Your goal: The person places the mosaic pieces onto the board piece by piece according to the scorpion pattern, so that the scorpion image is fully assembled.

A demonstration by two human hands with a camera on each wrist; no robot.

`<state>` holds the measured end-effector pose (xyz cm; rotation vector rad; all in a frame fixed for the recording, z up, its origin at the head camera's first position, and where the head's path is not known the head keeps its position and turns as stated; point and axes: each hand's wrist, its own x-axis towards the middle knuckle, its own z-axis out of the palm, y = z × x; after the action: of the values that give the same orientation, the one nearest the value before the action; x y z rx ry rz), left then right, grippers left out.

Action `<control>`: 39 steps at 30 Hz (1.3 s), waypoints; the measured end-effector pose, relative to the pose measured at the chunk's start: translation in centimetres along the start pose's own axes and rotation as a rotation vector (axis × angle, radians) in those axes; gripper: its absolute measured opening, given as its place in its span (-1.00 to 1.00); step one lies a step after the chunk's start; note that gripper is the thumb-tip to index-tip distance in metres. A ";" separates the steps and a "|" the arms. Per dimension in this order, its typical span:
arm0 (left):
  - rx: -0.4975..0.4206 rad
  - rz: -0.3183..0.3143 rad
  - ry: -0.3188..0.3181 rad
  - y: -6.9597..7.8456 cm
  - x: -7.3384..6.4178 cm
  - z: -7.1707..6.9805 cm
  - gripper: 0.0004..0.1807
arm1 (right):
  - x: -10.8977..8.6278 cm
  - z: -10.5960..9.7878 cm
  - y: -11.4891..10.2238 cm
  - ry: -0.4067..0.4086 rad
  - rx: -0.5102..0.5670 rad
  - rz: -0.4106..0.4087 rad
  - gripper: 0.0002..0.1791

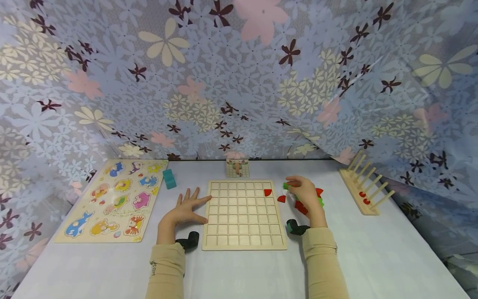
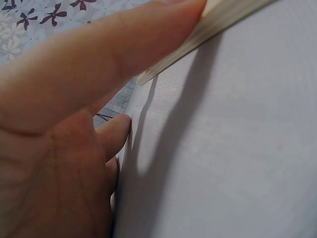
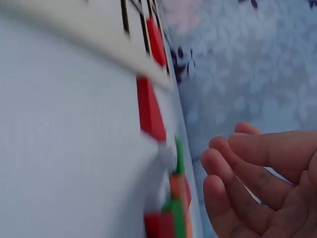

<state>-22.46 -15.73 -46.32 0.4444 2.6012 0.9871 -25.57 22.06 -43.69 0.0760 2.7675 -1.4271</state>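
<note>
While the gridded wooden board point(image 1: 242, 210) is touched at its left edge by the left hand point(image 1: 186, 207), whose fingers are spread well apart, the right hand point(image 1: 304, 193) is held over a loose cluster of flat pieces on the counter point(image 1: 242, 274), to the right of the board. Its fingers are bent, with the thumb brought near the other tips; a green piece point(image 1: 285, 185) is seen at them from the head, but whether it is pinched or merely lies beyond cannot be told. On the board, one red quarter-circle piece point(image 1: 267, 192) is placed in the rightmost column, second row from the far edge. Another red wedge point(image 1: 281, 199) is left on the counter just beside the right rim, and more red pieces point(image 1: 301, 207) are partly hidden by the right hand. At the far side a small patterned card point(image 1: 237, 168) is propped. The stray wedge could be knocked by the right hand if it were swung low toward the grid. Because the pieces are crowded together, a neighbour might be dragged along or the wrong one taken. Should the board be pushed from the right, it could be turned, since contact is made only on its left, and the placed piece might be jolted out of position.
</note>
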 end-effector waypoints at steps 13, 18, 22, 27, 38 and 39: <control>-0.008 0.003 0.000 0.1 -0.1 0.0 -0.08 | -0.5 -2.0 1.8 0.023 -0.051 0.098 -0.58; -0.011 -0.001 -0.002 0.0 -0.2 0.1 -0.08 | -0.5 -2.2 2.3 0.027 -0.093 0.114 -0.58; -0.008 0.002 -0.003 0.0 -0.2 0.1 -0.08 | -0.4 -2.2 2.7 0.034 -0.141 0.124 -0.58; 0.003 0.012 -0.005 0.0 -0.1 -0.1 -0.08 | -0.2 -2.0 2.9 0.032 -0.191 0.148 -0.58; 0.006 0.003 -0.004 0.1 0.0 0.0 -0.07 | 0.1 -1.9 3.0 0.001 -0.229 0.172 -0.59; 0.006 0.002 -0.003 0.1 0.0 0.0 -0.07 | 0.0 -1.9 3.0 -0.002 -0.230 0.164 -0.62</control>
<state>-22.41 -15.63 -46.21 0.4491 2.6020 0.9791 -25.42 25.32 -45.02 0.2879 2.8253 -1.0653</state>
